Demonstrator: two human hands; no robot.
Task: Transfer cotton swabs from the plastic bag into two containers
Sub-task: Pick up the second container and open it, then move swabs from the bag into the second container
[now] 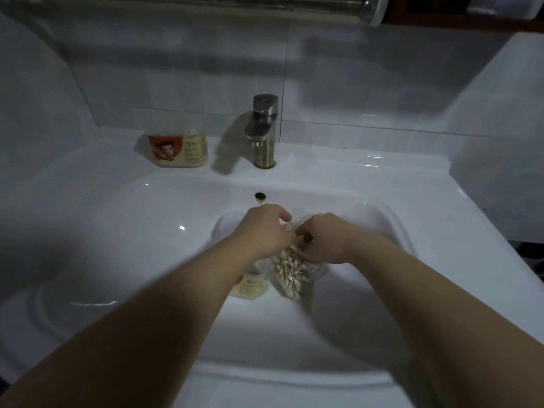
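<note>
While the left hand [266, 228] and right hand [321, 240] pinch the plastic bag [316, 267] at its mouth, opening appears the step; next, tip swabs [287, 265] into the container [250, 285].

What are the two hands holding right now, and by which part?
Both the left hand and the right hand grip the plastic bag at its top, by the opening; the cotton swabs fill its lower end, which neither hand touches.

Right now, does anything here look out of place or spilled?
One container sits down in the sink basin, just left of the bag, an odd, possibly wet spot. The second container stands on the ledge near the tap. No swabs look spilled.
</note>
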